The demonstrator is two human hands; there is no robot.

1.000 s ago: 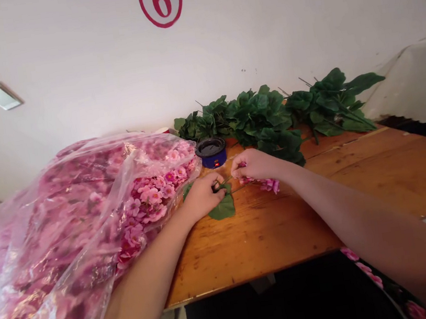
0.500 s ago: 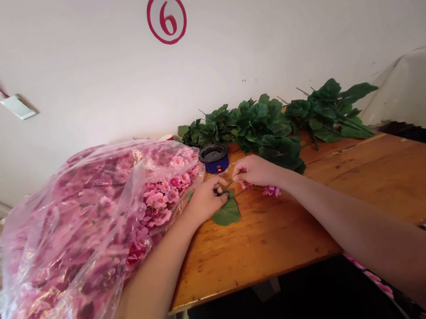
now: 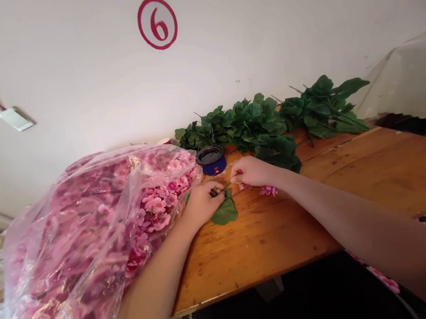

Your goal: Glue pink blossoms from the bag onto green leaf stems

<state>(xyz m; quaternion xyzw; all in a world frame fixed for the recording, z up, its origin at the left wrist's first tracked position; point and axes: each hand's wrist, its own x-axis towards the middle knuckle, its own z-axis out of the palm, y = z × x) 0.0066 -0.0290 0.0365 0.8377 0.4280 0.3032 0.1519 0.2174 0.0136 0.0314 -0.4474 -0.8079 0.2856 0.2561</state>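
My left hand rests on the wooden table, fingers pinched on the stem end of a green leaf that lies under it. My right hand is closed on a sprig of pink artificial flowers, its thin green stem pointing toward my left fingers. The two hands nearly touch at the stem. A small blue pot with a red light stands just behind them.
A big clear plastic bag full of pink artificial flowers fills the left side. Bunches of green artificial leaves line the wall at the back. A cloth-covered object sits at the right. A red circled 6 marks the wall.
Both hands have stayed together at the stem with only small finger movements. The view has shifted slightly.
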